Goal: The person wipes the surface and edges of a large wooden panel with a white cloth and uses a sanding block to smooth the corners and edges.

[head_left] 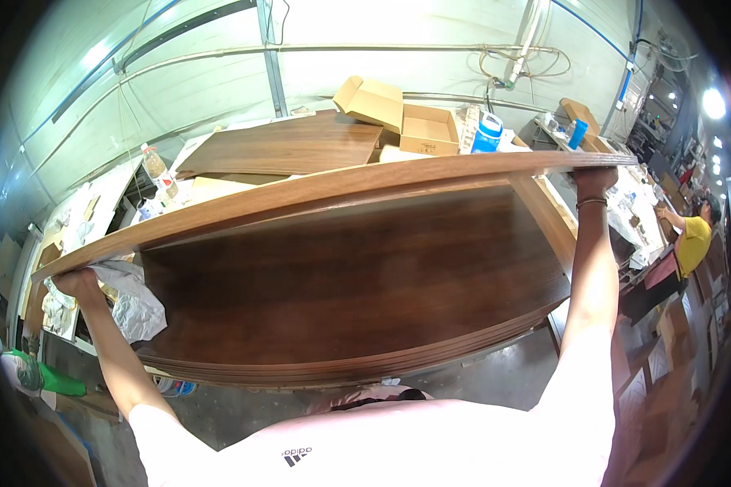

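A long brown wood-grain panel is raised on edge in front of me, its narrow side facing up. My left hand grips its left end from below, fingers partly hidden by the panel. At the opposite end my right hand is closed around the underside, a band on its wrist. Beneath and nearer to me lies a stack of dark brown panels. Crumpled white wrapping hangs beside my left hand; whether the hand touches it I cannot tell.
Behind the panel are another brown board, an open cardboard box, a blue-and-white jug and a clear bottle. A person in yellow works at the far right. A green object sits at lower left.
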